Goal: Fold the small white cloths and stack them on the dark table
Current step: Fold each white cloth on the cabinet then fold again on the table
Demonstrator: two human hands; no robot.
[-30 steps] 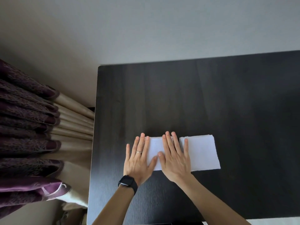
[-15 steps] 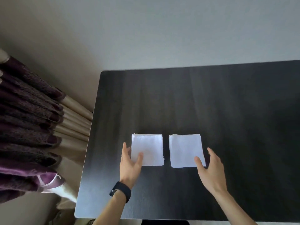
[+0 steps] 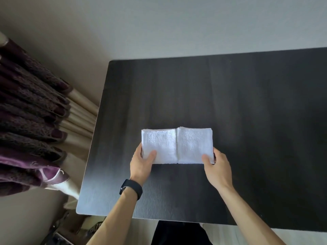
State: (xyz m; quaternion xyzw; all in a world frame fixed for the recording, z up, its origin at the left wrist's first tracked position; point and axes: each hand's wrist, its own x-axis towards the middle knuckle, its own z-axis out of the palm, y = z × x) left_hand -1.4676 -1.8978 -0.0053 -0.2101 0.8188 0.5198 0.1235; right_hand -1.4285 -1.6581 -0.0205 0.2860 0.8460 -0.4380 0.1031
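Two folded small white cloths lie side by side on the dark table (image 3: 247, 103), their inner edges touching. My left hand (image 3: 141, 163) pinches the near left corner of the left cloth (image 3: 161, 144), thumb on top and fingers under the edge. My right hand (image 3: 216, 165) pinches the near right corner of the right cloth (image 3: 193, 144) the same way. Each cloth looks like a thick square of several layers. A black watch sits on my left wrist.
Purple and beige curtains (image 3: 35, 129) hang just left of the table's left edge. A pale wall runs behind the table's far edge. The table's near edge is close to my body, with floor clutter below at the left.
The two cloths, apart half a second ago, now sit pushed together. Both hands have closed in from the outer sides and now pinch the outer near corners.
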